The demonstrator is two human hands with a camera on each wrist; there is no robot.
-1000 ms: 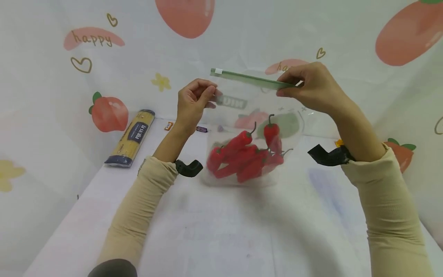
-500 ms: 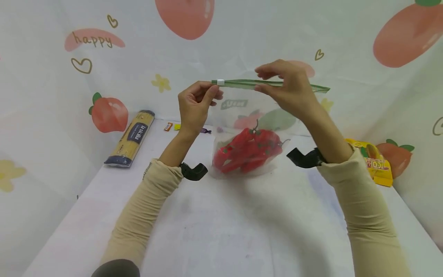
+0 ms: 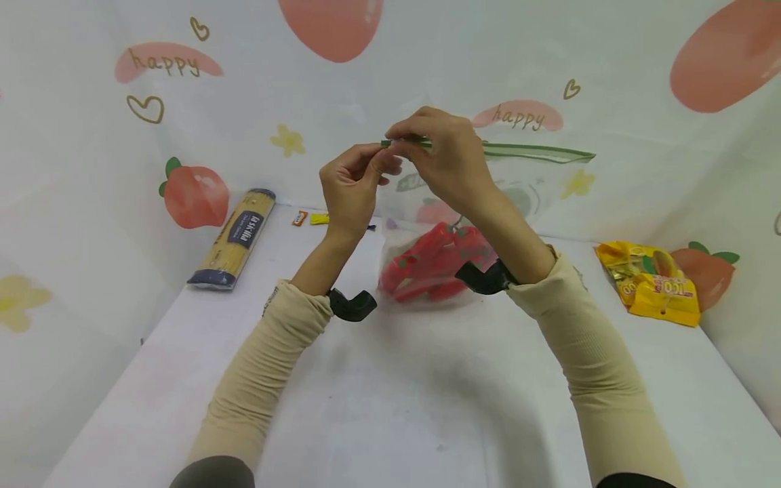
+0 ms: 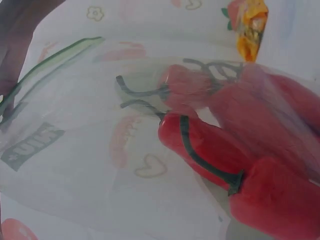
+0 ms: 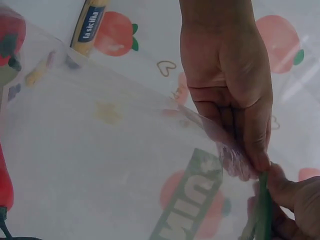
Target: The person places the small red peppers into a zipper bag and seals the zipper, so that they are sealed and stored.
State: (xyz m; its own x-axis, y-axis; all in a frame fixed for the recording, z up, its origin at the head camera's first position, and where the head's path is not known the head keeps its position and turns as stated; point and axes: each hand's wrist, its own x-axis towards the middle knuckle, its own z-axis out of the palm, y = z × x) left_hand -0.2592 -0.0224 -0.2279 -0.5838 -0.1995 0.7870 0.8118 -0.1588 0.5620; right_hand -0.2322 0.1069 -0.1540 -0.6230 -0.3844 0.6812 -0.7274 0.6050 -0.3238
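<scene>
A clear zip bag point(image 3: 390, 224) with a green top strip point(image 3: 539, 152) hangs from my hands. Several red peppers point(image 3: 421, 264) with dark green stems lie in its bottom; the left wrist view shows these peppers point(image 4: 205, 145) close up. My left hand point(image 3: 350, 186) pinches the bag's upper left corner. Right beside it, my right hand point(image 3: 448, 159) pinches the strip near its left end, covering the white slider. In the right wrist view, the thumb of my left hand point(image 5: 225, 75) meets the fingers of my right hand point(image 5: 305, 200) at the strip's end. Farther right, the strip's two edges stand apart.
A pack of spaghetti point(image 3: 234, 237) lies at the table's back left. Small wrapped sweets, orange point(image 3: 299, 217) and yellow point(image 3: 319, 219), lie near the back edge. A yellow snack bag point(image 3: 649, 285) is at the right. A printed backdrop point(image 3: 427, 74) rises behind the white table point(image 3: 390, 407).
My right hand has let go of the strip's right end, moved left along it and taken hold near the slider. The bag's mouth has tilted closer to level. My left hand has shifted slightly.
</scene>
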